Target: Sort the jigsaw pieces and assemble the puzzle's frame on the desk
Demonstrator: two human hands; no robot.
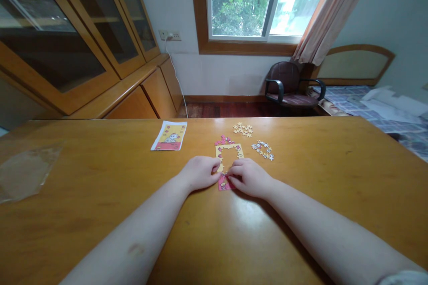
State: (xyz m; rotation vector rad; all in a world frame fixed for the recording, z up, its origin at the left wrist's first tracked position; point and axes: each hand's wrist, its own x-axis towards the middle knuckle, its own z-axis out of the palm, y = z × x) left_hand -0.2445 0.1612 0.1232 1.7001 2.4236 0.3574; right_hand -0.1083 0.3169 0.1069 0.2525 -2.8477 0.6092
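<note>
On the wooden table a jigsaw puzzle (229, 146) lies as a yellow frame with a pink lower part, its middle bare table. At its left edge rests my left hand (203, 173), fingers curled, thumb and fingertips by the lower left side; whether anything is between them is hidden. My right hand (250, 177) bends over the lower right of the puzzle, fingertips pressed together at the pink part on something too small to make out. Just beyond the frame is a cluster of pink puzzle pieces (224, 140). Yellow pieces (243, 130) and white pieces (263, 150) lie in separate groups behind and to the right.
A picture sheet (170, 136) with a white animal lies at the back left of the table (321, 178). A clear plastic bag (26, 171) is at the far left. Beyond the table stand a glass-door cabinet (133, 67), an office chair (289, 82) and a bed (354, 93).
</note>
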